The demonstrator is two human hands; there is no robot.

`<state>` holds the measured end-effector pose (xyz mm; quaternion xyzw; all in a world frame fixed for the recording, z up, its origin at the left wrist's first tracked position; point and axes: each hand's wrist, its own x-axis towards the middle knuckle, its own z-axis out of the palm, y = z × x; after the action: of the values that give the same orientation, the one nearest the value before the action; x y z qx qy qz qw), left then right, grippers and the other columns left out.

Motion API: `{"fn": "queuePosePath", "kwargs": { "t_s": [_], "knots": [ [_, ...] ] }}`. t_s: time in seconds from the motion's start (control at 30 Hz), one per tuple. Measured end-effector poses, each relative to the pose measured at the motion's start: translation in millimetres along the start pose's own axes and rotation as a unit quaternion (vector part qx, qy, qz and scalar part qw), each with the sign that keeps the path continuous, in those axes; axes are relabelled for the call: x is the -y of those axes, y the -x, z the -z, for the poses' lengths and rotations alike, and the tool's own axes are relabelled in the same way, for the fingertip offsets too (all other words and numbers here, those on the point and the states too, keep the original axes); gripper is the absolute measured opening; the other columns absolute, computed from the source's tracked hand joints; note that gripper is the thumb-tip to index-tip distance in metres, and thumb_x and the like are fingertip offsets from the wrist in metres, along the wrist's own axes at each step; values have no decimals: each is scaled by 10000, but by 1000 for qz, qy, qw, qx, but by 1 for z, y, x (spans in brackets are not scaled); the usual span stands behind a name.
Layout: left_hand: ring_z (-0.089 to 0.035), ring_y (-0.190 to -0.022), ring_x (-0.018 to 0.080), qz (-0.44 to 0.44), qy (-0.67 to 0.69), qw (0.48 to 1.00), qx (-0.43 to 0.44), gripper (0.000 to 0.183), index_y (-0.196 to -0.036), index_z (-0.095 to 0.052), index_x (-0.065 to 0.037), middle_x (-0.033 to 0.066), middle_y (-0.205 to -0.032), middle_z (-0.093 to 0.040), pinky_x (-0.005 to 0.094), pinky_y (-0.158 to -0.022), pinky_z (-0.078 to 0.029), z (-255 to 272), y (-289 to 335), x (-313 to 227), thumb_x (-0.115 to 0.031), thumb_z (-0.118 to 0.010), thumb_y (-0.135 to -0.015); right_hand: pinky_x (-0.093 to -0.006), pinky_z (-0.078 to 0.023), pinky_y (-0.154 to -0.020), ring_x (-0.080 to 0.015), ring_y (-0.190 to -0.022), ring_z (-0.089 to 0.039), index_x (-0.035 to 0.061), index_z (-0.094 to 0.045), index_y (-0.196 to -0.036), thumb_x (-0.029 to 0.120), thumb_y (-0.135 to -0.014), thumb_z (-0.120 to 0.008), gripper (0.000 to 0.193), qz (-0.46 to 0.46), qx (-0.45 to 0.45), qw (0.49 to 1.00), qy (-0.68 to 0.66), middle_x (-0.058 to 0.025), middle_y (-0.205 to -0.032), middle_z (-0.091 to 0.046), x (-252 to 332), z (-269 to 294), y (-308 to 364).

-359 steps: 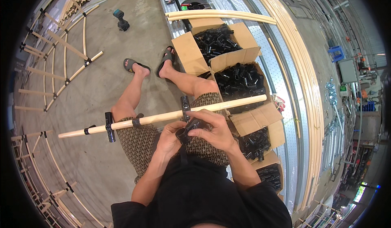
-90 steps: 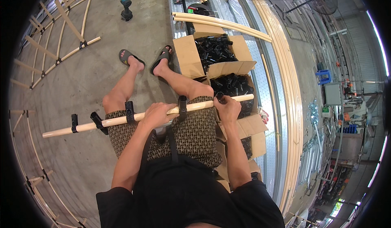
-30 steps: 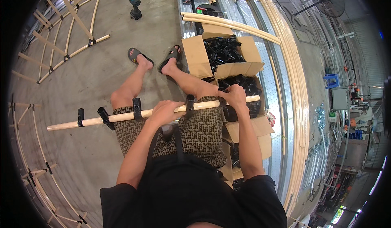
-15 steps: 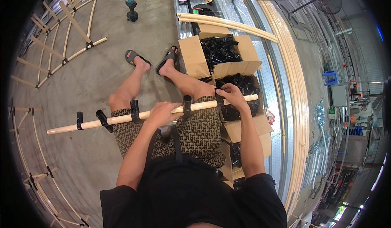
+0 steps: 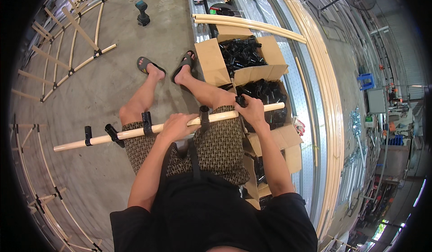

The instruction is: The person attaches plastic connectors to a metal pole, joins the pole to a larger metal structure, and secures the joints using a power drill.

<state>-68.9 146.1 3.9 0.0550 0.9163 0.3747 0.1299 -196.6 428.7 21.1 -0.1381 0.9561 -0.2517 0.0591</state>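
A long cream pipe (image 5: pixel 103 139) lies across my thighs, its right end reaching over an open carton. Several black pipe connectors sit along it, among them an upright one (image 5: pixel 147 123) left of my left hand and another (image 5: pixel 204 118) just right of it. My left hand (image 5: pixel 177 127) is closed around the pipe near its middle. Toward the pipe's right end, my right hand (image 5: pixel 252 111) grips a black connector (image 5: pixel 240 101), with thumb and fingers on it. The palm hides part of that connector and of the pipe.
Cartons of black connectors (image 5: pixel 240 56) stand at my right, with cream pipes (image 5: pixel 252 25) lying beyond. A cordless drill (image 5: pixel 142 13) stands on the floor ahead. Pipe frames (image 5: pixel 72 72) occupy the left side. Long pipes (image 5: pixel 330 117) run along the right.
My right hand has shifted slightly left and down around the connector, and its fingers have turned. My left hand keeps its hold on the pipe.
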Motion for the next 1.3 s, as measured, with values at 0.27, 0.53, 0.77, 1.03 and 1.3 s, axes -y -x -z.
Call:
{"fn": "queuePosePath", "kwargs": {
  "t_s": [0.27, 0.53, 0.77, 1.03, 1.3],
  "knots": [
    [-694, -863, 384, -13, 1, 1000, -13, 434, -1215, -727, -103, 194, -906, -738, 477, -798, -531, -2, -1, 0, -349, -747, -857, -452, -545, -654, -400, -699, -692, -29, -718, -919, 303, -822, -764, 349, 11, -39, 999, 1, -238, -724, -682, 0, -5, 7],
    [-693, -872, 387, -16, 9, 1000, -11, 422, -1203, -729, -101, 197, -911, -737, 478, -810, -531, -3, -2, 5, -342, -749, -858, -444, -547, -647, -387, -688, -702, -70, -705, -1053, 274, -850, -760, 404, 25, -68, 997, -12, -250, -735, -687, 0, -7, 17],
    [-693, -880, 386, -11, 4, 1000, -10, 426, -1213, -727, -109, 198, -914, -736, 481, -811, -532, -1, -2, 1, -340, -753, -855, -465, -546, -668, -401, -712, -702, -70, -702, -1043, 288, -853, -750, 408, 18, -57, 998, -1, -263, -750, -686, -5, -10, 10],
    [-693, -874, 390, -14, -3, 1000, -14, 433, -1202, -731, -99, 208, -919, -735, 485, -802, -533, -2, -2, 3, -362, -748, -859, -491, -539, -682, -428, -738, -693, -54, -697, -963, 306, -869, -729, 374, 2, -27, 999, 38, -275, -746, -678, 3, -6, 7],
    [-695, -893, 385, -13, -2, 1000, -9, 450, -1212, -729, -92, 203, -936, -740, 477, -819, -530, -5, -2, 6, -375, -742, -863, -497, -542, -691, -438, -739, -691, -64, -688, -994, 334, -889, -729, 414, -3, -38, 999, 31, -278, -746, -680, 2, -9, 13]
  ]
}}
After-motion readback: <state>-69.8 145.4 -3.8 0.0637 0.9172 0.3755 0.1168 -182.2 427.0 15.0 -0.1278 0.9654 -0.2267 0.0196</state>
